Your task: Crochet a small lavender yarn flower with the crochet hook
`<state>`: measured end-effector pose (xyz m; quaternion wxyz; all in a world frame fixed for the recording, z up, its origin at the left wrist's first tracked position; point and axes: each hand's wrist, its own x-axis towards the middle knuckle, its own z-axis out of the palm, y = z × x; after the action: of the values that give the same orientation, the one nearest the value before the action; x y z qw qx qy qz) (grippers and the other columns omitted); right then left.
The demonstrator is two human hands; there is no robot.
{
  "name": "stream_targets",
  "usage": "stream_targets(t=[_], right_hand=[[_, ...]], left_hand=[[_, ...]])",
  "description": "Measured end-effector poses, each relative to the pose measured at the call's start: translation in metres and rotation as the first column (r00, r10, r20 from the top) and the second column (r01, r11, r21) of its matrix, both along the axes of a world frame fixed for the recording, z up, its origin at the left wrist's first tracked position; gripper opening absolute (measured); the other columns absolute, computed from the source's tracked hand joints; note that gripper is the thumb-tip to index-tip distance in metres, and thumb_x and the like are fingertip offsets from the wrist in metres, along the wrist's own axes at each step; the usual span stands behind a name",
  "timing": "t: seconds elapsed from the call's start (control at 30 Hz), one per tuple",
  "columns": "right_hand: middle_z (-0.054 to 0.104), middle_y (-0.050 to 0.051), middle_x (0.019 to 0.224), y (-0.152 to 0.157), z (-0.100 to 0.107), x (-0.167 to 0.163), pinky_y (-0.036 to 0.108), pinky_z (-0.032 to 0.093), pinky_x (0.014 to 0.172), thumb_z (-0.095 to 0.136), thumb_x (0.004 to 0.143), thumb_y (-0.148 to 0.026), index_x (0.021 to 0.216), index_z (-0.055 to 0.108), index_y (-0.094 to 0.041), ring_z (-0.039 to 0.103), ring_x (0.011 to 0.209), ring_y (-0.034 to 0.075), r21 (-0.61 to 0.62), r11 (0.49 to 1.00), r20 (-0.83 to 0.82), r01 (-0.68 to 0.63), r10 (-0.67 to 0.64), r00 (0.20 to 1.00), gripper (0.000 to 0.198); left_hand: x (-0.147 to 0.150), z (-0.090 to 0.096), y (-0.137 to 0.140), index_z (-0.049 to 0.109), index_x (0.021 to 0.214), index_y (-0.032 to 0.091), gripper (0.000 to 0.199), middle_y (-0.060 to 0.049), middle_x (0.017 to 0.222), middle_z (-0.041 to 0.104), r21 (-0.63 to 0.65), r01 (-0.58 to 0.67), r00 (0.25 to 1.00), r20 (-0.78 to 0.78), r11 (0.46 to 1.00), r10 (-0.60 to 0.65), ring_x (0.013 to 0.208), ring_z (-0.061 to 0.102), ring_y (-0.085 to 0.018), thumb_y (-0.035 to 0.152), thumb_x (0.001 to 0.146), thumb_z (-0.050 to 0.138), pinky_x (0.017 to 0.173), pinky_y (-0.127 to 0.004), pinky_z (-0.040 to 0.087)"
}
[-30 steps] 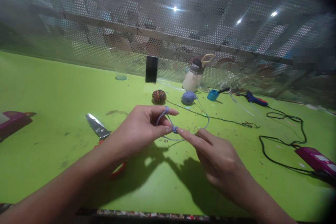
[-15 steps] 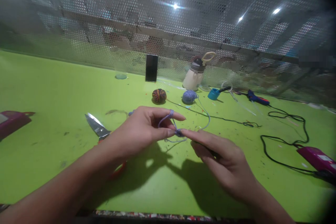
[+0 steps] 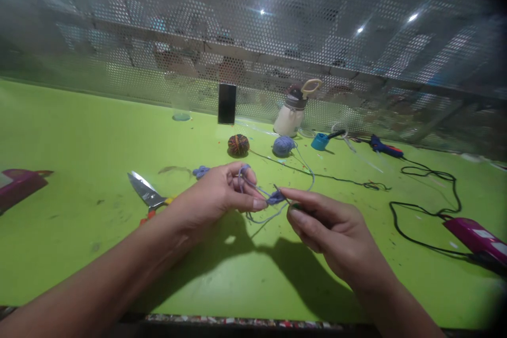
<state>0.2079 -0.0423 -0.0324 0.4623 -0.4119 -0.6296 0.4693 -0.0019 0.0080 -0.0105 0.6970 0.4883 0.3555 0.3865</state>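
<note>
Between thumb and fingertips, my left hand (image 3: 222,190) pinches a small piece of purple crochet (image 3: 276,197). Purple yarn loops round its raised index finger and runs back to a purple yarn ball (image 3: 283,146). My right hand (image 3: 332,227) grips a thin crochet hook (image 3: 283,196), its handle mostly hidden by the fingers; the hook's tip meets the crochet piece. A second small purple crocheted piece (image 3: 201,171) lies just behind my left hand. Scissors (image 3: 147,193) with orange handles lie partly under my left forearm, blades apart.
A multicoloured yarn ball (image 3: 238,145) trails a dark strand rightward. Behind stand a phone (image 3: 227,104), a clear cup (image 3: 181,115) and a bottle (image 3: 290,116). A blue tape roll (image 3: 320,141), a glue gun (image 3: 385,147) and a magenta device (image 3: 475,236) with black cord lie right; another magenta object (image 3: 21,186) left.
The hook's tip now shows above the crochet piece, and my right hand has turned slightly. My left index finger has curled inward with its yarn loop. The view has shifted a little.
</note>
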Motion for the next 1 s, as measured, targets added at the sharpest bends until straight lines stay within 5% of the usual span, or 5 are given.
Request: stream_targets(t=[0.17,0.37,0.57,0.8,1.0], right_hand=[[0.045,-0.004,0.061,0.001,-0.002,0.000,0.021,0.021,0.044,0.066,0.090,-0.027,0.115,0.072,-0.033,0.032,0.050,0.007,-0.085,0.996,-0.099,-0.014,0.006,0.995,0.027],[0.045,-0.004,0.061,0.003,0.000,0.000,0.021,0.021,0.044,0.066,0.089,-0.027,0.118,0.071,-0.030,0.033,0.051,0.007,-0.096,0.995,-0.072,-0.006,-0.001,0.997,0.029],[0.047,-0.004,0.061,0.003,0.001,-0.003,0.022,0.022,0.046,0.066,0.089,-0.027,0.117,0.072,-0.028,0.033,0.052,0.008,-0.072,0.997,-0.033,0.024,-0.026,0.999,0.028],[0.047,-0.003,0.060,0.002,0.001,-0.010,0.023,0.023,0.046,0.066,0.089,-0.028,0.118,0.071,-0.021,0.034,0.051,0.008,-0.092,0.995,-0.023,0.049,-0.051,0.998,0.030],[0.047,-0.003,0.060,0.001,0.001,-0.013,0.023,0.023,0.045,0.066,0.088,-0.027,0.117,0.071,-0.018,0.034,0.050,0.008,-0.088,0.993,0.004,0.082,-0.082,0.997,0.031]], left_hand=[[0.000,0.004,-0.002,0.054,0.124,0.021,0.067,0.005,0.067,0.069,0.049,0.043,0.999,-0.013,0.998,-0.043,0.067,0.063,-0.012,0.008,0.065,0.083,0.072,-0.027,0.046],[0.000,0.008,-0.004,0.068,0.104,0.016,0.036,0.004,0.068,0.066,0.148,0.036,0.998,-0.062,0.988,-0.027,0.067,0.059,-0.010,0.010,0.070,0.078,0.070,-0.025,0.044],[-0.002,0.011,-0.006,0.069,0.112,0.021,0.032,-0.002,0.100,0.070,0.160,0.005,1.000,-0.030,0.987,0.000,0.092,0.061,-0.014,0.017,0.081,0.070,0.077,-0.026,0.043],[0.012,0.009,-0.011,0.036,0.146,0.026,0.094,0.001,0.083,0.067,0.130,-0.093,0.996,0.003,0.987,0.093,0.079,0.062,-0.015,0.016,0.067,0.083,0.078,-0.029,0.048],[0.013,0.007,-0.014,0.024,0.151,0.032,0.098,0.002,0.077,0.066,0.233,-0.141,0.988,-0.036,0.962,0.153,0.071,0.060,-0.014,0.011,0.071,0.076,0.070,-0.027,0.047]])
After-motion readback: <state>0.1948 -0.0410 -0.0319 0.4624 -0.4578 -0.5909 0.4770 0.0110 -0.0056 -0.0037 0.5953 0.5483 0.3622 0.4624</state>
